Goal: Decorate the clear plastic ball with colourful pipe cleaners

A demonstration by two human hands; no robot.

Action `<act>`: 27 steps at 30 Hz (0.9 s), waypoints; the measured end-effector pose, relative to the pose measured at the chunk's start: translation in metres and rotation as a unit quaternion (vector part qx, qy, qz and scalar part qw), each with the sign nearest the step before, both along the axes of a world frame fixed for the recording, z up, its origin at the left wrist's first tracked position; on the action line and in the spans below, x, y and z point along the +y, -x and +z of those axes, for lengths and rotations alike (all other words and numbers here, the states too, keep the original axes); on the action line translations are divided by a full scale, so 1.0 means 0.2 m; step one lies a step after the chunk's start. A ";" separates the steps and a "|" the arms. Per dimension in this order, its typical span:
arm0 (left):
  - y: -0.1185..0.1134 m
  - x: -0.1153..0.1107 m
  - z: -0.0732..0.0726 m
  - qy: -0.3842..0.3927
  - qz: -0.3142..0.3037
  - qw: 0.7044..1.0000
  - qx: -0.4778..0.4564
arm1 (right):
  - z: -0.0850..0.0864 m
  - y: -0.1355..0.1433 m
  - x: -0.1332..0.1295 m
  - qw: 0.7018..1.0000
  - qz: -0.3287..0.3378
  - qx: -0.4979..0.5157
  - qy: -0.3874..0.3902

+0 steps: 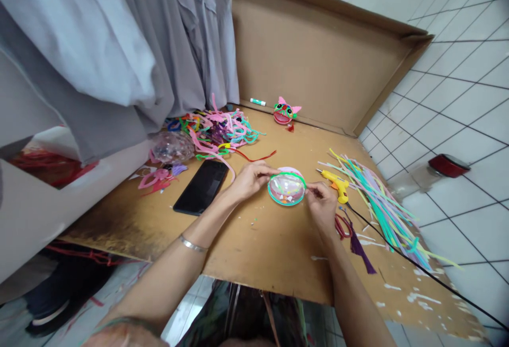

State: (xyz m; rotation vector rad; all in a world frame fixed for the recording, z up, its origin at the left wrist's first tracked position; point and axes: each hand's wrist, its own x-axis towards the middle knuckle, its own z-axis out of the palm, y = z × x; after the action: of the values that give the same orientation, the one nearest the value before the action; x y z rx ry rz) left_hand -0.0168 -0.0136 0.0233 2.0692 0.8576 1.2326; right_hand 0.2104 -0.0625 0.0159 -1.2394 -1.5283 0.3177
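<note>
Between my two hands is a clear plastic dome (287, 188) edged with green and teal pipe cleaner, with a pink rim showing behind it. My left hand (256, 178) pinches its upper left edge. On the opposite side, the fingers of my right hand (321, 204) are closed on the right edge. Just right of that hand lies a yellow glue gun (336, 183), its black cord running toward the lower right. A black phone (202, 187) rests on the table left of my left hand.
Tangled pipe cleaners (222, 127) are heaped at the back left, and straight ones (377, 204) lie in a bundle at right. A finished animal face (284, 112) and a glue stick (258, 102) are by the cardboard wall (310, 55). A purple tassel (360, 249) lies near my right forearm.
</note>
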 end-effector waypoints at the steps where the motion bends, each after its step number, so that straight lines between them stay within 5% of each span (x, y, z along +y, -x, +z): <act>1: 0.00 0.00 0.00 0.000 0.001 1.000 0.000 | 0.00 0.00 0.00 1.000 -0.001 0.003 0.000; 27: 0.01 -0.01 0.01 0.023 0.003 1.000 0.015 | -0.01 -0.01 0.01 1.000 -0.008 -0.002 -0.003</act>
State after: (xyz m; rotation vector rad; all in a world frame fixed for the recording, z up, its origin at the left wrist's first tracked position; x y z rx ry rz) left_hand -0.0185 -0.0150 0.0261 2.0548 0.8983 1.1756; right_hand 0.2122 -0.0604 0.0136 -1.2490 -1.5204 0.3001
